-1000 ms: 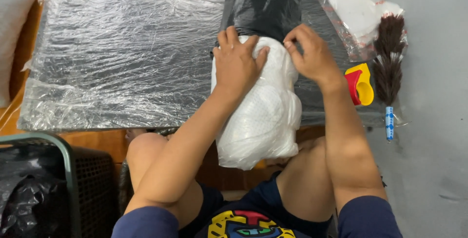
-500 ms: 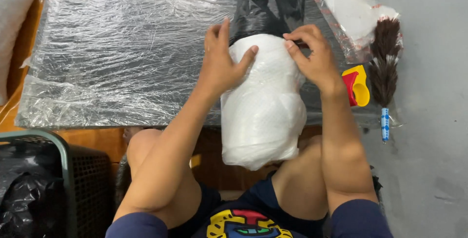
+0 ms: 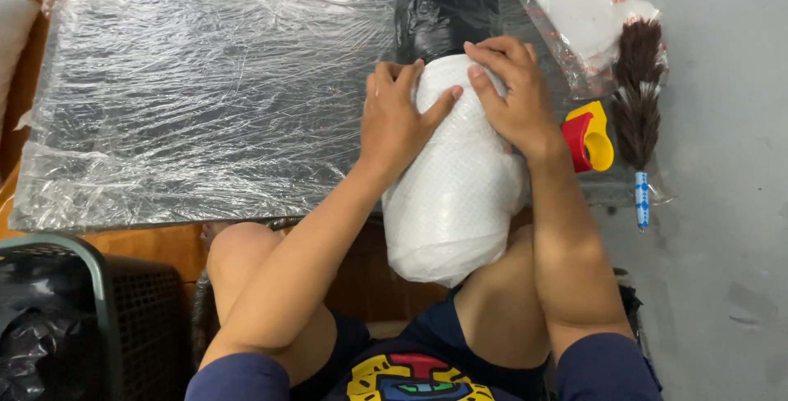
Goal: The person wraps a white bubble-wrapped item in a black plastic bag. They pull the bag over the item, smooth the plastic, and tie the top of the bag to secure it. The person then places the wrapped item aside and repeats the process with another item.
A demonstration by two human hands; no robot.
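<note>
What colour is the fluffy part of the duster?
Dark brown feathers on the feather duster, with a blue and white handle, seen in the head view.

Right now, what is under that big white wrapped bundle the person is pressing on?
The white wrapped bundle lies on the plastic-covered table, its near end overhanging the person's lap. Left hand and right hand press its top. A black bag lies beyond. What's inside the wrapping is hidden.

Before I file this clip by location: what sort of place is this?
Probably a home packing spot at floor level: a low table covered in plastic film, a white foam-wrapped bundle under both hands, a feather duster and a black bin alongside.
</note>
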